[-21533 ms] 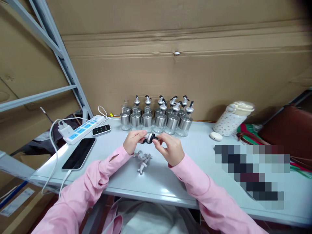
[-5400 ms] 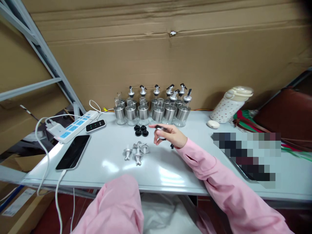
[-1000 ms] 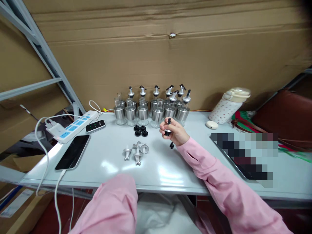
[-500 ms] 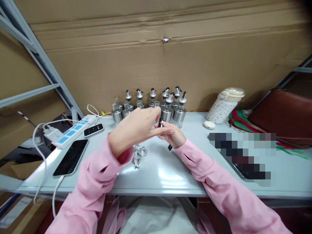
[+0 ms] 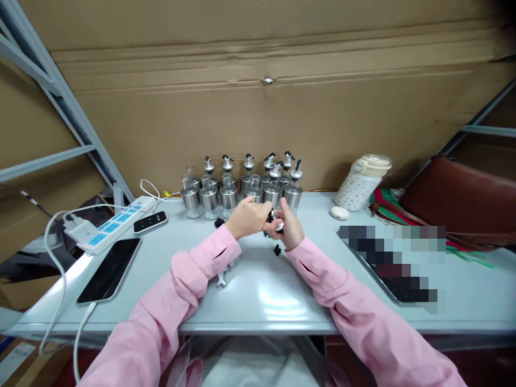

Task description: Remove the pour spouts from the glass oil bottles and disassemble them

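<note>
My left hand (image 5: 250, 218), out of view a second ago, now joins my right hand (image 5: 293, 230) on the black-and-silver pourer (image 5: 279, 226); my left sleeve (image 5: 197, 266) now hides most of the silver pieces (image 5: 221, 280), plainly visible then.

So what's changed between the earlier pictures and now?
The left hand, out of sight a second ago, has come up to join the right hand, and its fingers now close on the pourer spout that the right was already holding. Since the first picture, the fourth front bottle from the left has lost its spout. The phone and flask stayed put.
</note>
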`<move>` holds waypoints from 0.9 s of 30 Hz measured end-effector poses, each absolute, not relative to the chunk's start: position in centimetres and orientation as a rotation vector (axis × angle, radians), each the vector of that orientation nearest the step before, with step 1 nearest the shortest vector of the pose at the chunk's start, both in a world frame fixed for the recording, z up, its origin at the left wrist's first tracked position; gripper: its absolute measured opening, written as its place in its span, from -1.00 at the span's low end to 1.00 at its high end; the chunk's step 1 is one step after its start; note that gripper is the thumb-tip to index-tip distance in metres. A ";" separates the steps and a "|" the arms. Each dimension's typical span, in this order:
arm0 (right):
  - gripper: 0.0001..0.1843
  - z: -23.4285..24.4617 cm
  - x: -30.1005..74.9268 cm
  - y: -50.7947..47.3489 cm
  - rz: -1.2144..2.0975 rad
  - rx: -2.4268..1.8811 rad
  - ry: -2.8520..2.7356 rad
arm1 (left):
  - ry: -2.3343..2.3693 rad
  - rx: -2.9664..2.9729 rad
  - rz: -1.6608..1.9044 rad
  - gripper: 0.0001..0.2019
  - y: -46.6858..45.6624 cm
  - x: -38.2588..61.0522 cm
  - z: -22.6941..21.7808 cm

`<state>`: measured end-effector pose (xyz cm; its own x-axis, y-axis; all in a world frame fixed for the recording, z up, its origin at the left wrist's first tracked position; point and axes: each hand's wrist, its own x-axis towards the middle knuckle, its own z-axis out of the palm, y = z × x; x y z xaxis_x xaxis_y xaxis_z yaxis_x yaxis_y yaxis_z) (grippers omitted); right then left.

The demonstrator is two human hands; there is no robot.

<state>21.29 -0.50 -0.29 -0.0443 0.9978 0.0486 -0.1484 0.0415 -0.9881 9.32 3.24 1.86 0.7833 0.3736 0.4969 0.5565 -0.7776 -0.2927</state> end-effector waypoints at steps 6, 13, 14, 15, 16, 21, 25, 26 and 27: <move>-0.32 0.1 20.9 -0.9 1.238 -1.081 -1.126 | -0.619 -2.479 -0.591 -0.64 3.7 9.1 1.7; -0.29 -0.1 21.3 -1.1 1.130 -1.121 -1.272 | -0.619 -2.495 -0.661 -0.68 3.7 8.9 1.9; -0.29 -0.2 21.3 -1.2 1.089 -1.115 -1.339 | -0.622 -2.500 -0.703 -0.67 3.7 8.8 2.0; -0.29 -0.2 21.4 -1.3 1.044 -1.100 -1.425 | -0.625 -2.508 -0.749 -0.65 3.7 8.7 2.1; -0.30 -0.3 21.5 -1.5 1.006 -1.075 -1.514 | -0.627 -2.520 -0.793 -0.63 3.7 8.5 2.2; -0.42 -0.5 22.0 -1.5 0.912 -0.957 -1.586 | -0.743 -2.654 -0.884 -0.53 4.0 8.3 2.9; -0.68 -0.1 22.7 -1.1 0.690 -0.998 -1.519 | -0.964 -2.887 -0.853 -0.53 4.5 8.1 3.6; -0.76 0.0 22.8 -1.1 0.614 -1.007 -1.503 | -1.006 -2.966 -0.849 -0.53 4.5 8.0 3.8; -0.80 0.1 22.9 -1.1 0.533 -1.010 -1.507 | -1.057 -3.043 -0.860 -0.54 4.5 7.9 4.0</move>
